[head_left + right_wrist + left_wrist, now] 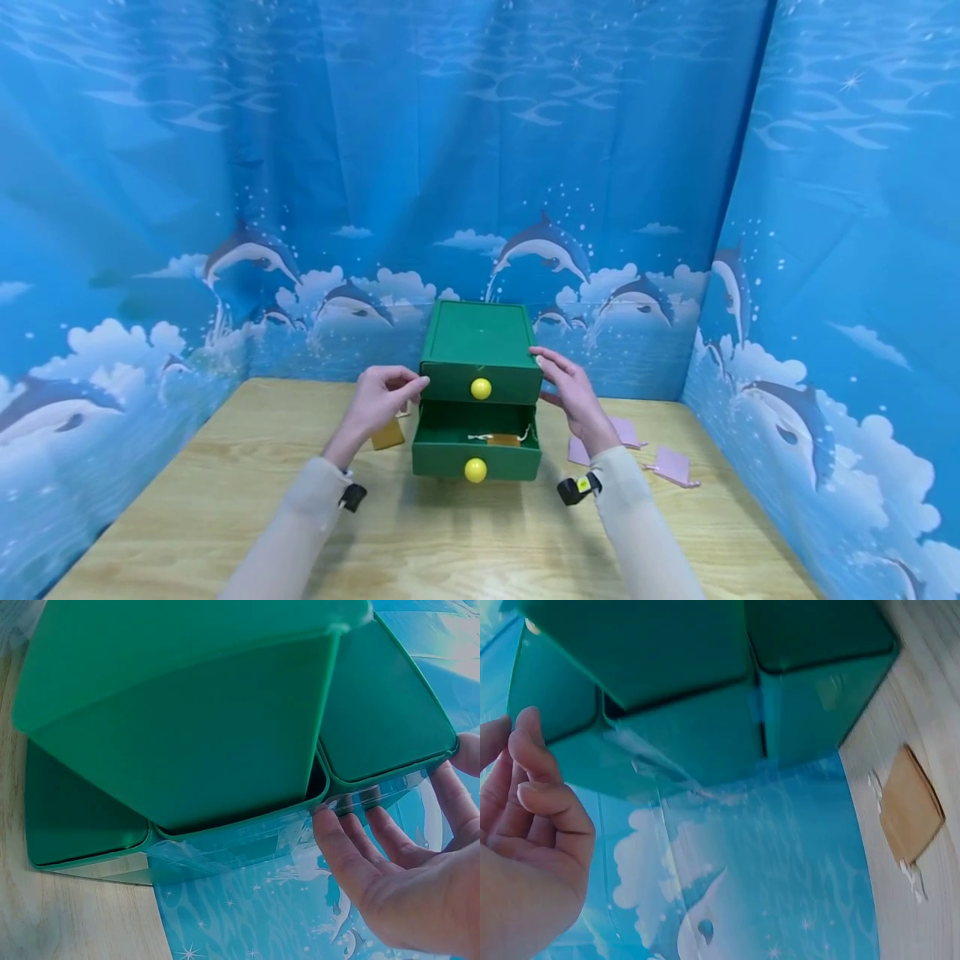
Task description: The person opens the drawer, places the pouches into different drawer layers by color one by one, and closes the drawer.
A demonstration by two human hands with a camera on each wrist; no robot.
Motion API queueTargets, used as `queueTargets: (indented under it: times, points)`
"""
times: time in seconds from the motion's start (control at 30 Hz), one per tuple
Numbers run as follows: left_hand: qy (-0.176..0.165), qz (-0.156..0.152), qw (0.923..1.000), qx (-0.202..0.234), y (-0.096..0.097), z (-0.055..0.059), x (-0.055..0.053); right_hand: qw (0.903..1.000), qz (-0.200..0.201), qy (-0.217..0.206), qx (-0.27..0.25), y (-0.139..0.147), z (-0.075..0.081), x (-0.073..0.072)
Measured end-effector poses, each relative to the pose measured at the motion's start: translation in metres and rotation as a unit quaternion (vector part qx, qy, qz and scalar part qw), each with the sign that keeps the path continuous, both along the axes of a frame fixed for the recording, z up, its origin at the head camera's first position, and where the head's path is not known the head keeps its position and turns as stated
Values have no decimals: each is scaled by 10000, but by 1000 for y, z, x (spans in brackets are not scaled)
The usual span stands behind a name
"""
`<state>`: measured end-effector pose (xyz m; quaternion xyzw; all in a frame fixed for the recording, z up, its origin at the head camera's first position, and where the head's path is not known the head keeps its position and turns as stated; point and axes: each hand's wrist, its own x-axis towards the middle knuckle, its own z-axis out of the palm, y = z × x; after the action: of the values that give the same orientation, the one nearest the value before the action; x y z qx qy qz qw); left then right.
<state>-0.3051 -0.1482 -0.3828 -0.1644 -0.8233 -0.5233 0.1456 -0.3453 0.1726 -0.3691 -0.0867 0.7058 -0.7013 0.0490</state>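
A green drawer cabinet [480, 333] with round yellow knobs stands in front of me. Its middle drawer [476, 461] is pulled well out, and inside lies a brown drawstring pouch [503, 439] with white cords; the top drawer [450, 382] is closed. My left hand [386, 398] is at the cabinet's upper left front edge, thumb and forefinger close together, the other fingers loosely bent. At the right side, my right hand [572, 396] rests its fingertips against the wall of the cabinet, thumb by the top edge. Its fingers [401, 840] are fairly straight in the right wrist view.
A tan pouch [911, 806] lies on the wooden table [225, 492] left of the cabinet. Several lilac pouches [672, 465] lie on the right, partly behind my right forearm. Blue dolphin-print curtains [420, 167] enclose the back and sides.
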Motion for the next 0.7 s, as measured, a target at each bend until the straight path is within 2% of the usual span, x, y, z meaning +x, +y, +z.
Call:
queueTargets:
  times: [0.23,0.5,0.7]
  points:
    - [-230,3,9997,53,-19,-4,-6,10000,-19,4,27,0,0,-1]
    - [-693,105,9975,-38,-36,-20,-15,10000,7,-9,5,1,1,-2]
    - [-907,199,9956,-147,-48,-34,-21,10000,60,-7,-5,0,0,-1]
